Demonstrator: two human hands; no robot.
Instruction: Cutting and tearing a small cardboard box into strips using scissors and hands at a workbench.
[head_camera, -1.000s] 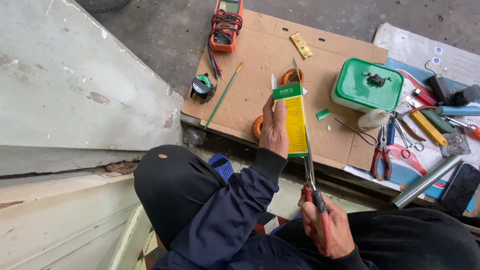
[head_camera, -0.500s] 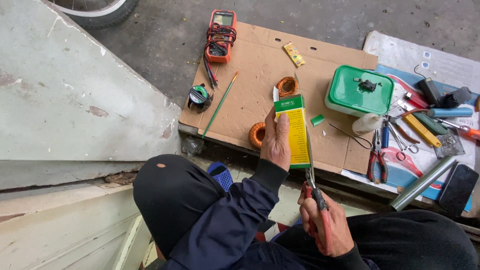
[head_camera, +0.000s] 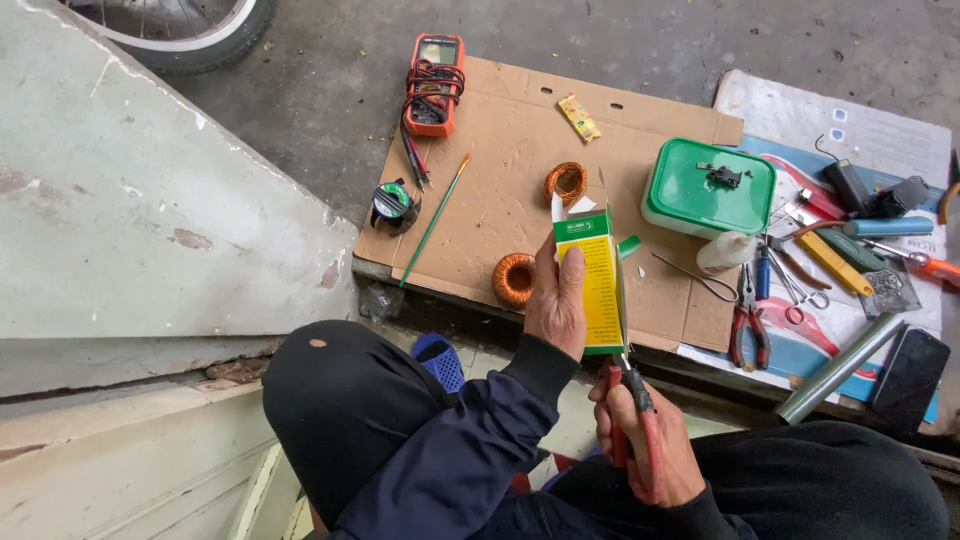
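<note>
1. The left hand (head_camera: 556, 300) grips a yellow and green carton (head_camera: 598, 282), its fingers wrapped round the carton's left edge and its thumb lying along the front face. The carton is held upright above the near edge of the cardboard sheet (head_camera: 500, 130), its top flap standing open.
2. The right hand (head_camera: 648, 440) is clenched round the red handles of a pair of scissors (head_camera: 632, 385). The blades run up along the carton's right edge, touching it.
3. On the cardboard sheet, a copper wire coil (head_camera: 514, 279) lies just left of the carton, and a second coil (head_camera: 566, 183) lies just beyond the carton's top.
4. A green lidded box (head_camera: 708, 190) stands to the right of the carton, at the sheet's right edge.
5. An orange multimeter (head_camera: 434, 84) lies at the sheet's far left corner, well apart from the carton.
6. Red-handled pliers (head_camera: 748, 318) lie right of the carton, among other tools.
</note>
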